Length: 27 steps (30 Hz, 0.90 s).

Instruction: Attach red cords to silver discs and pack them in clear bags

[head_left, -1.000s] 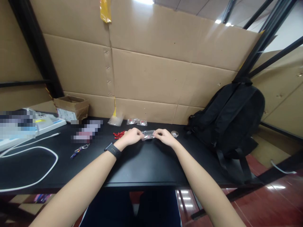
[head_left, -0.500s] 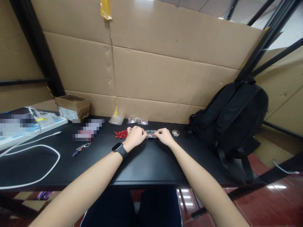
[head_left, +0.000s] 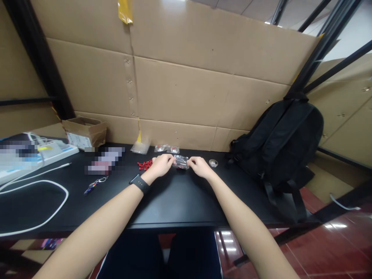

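Both hands meet at the far middle of the black table point(head_left: 174, 201). My left hand point(head_left: 160, 165), with a black watch on its wrist, pinches the left end of a small clear plastic bag point(head_left: 180, 161) that has red bits inside. My right hand point(head_left: 198, 166) pinches the bag's right end. The bag is held just above the table. A heap of small red parts point(head_left: 144, 164) lies just left of my left hand. Two little clear packets point(head_left: 166, 148) lie behind the hands.
A black backpack point(head_left: 279, 143) leans on the cardboard wall at the right. A small round metal piece point(head_left: 213, 163) lies right of my right hand. A white cable point(head_left: 37, 201), a key ring point(head_left: 93, 184), a cardboard box point(head_left: 84, 131) and an empty clear bag point(head_left: 140, 147) are at the left.
The hands have come closer together on the bag, which is now more bunched and tilted up. The view shifted slightly.
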Each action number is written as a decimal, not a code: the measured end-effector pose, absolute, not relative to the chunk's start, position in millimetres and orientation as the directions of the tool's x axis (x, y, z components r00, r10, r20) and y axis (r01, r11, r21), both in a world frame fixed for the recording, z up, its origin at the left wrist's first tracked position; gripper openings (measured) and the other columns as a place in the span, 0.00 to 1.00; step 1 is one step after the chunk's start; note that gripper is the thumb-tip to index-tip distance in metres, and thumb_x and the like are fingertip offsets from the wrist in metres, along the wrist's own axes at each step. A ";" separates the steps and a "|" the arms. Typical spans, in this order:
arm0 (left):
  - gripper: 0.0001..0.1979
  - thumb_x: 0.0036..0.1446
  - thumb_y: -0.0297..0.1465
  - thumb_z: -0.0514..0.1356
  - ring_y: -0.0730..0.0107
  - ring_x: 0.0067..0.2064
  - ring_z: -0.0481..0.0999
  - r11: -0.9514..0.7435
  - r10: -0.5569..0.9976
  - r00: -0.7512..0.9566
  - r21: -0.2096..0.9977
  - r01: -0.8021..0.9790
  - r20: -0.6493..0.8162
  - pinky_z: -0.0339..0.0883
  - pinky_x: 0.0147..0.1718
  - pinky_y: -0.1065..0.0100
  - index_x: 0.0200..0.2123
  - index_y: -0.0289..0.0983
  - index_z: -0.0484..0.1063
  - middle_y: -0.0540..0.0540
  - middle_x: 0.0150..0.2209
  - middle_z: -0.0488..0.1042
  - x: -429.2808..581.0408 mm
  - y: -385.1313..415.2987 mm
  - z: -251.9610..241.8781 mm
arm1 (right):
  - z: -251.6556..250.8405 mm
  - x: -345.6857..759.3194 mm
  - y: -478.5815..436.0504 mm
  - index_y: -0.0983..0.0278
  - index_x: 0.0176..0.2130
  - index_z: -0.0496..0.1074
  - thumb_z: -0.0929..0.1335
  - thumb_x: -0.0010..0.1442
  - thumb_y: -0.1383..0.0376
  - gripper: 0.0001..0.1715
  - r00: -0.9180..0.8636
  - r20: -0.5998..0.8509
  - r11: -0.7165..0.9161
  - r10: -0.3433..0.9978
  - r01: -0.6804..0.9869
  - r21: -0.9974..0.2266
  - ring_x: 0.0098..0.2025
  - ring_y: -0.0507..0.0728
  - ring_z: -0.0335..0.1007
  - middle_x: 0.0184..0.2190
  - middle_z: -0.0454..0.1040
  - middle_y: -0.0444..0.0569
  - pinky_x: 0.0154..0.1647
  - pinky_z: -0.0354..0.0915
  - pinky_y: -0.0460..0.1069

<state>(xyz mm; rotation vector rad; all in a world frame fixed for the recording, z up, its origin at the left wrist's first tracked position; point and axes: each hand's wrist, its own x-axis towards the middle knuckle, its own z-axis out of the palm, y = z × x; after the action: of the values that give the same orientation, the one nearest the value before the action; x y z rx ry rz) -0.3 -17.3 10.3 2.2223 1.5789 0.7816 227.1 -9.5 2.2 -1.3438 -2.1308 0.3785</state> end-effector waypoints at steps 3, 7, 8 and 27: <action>0.22 0.65 0.43 0.48 0.58 0.42 0.78 -0.319 0.948 0.262 0.583 0.747 0.183 0.62 0.46 0.61 0.33 0.41 0.78 0.47 0.37 0.82 0.5 -16.2 10.2 | 1.9 229.6 -8.8 0.65 0.29 0.75 0.64 0.66 0.62 0.17 -0.330 0.333 0.461 0.883 0.739 -0.491 0.31 0.53 0.69 0.28 0.77 0.47 0.34 0.58 0.46; 0.17 0.60 0.38 0.51 0.55 0.42 0.78 -0.309 0.948 0.304 0.495 0.812 0.092 0.61 0.46 0.58 0.28 0.41 0.78 0.47 0.34 0.81 2.4 -17.9 11.1 | -1.0 231.6 -10.0 0.65 0.27 0.76 0.66 0.63 0.62 0.15 -0.342 0.259 0.428 0.903 0.760 -0.490 0.32 0.53 0.71 0.30 0.78 0.48 0.35 0.59 0.46; 0.16 0.59 0.37 0.51 0.54 0.42 0.78 -0.307 0.949 0.303 0.459 0.834 0.084 0.61 0.47 0.56 0.26 0.42 0.77 0.47 0.33 0.81 2.8 -18.7 11.1 | -2.5 231.3 -10.2 0.65 0.27 0.76 0.67 0.62 0.63 0.15 -0.349 0.240 0.423 0.906 0.766 -0.485 0.32 0.53 0.71 0.30 0.78 0.48 0.34 0.59 0.46; 0.14 0.60 0.38 0.55 0.52 0.46 0.73 -0.388 0.906 0.316 0.256 0.885 0.281 0.58 0.46 0.54 0.28 0.40 0.76 0.42 0.38 0.77 6.6 -23.2 -8.2 | -17.2 228.1 -10.5 0.64 0.23 0.72 0.69 0.53 0.70 0.08 -0.386 0.267 0.466 0.883 0.784 -0.409 0.28 0.51 0.67 0.25 0.72 0.44 0.32 0.58 0.45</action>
<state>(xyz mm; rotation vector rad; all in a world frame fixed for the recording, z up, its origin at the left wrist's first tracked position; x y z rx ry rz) 6.6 -23.2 -8.2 2.5037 1.7062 0.5920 228.1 -10.5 -17.2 -1.3911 -2.2732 0.2990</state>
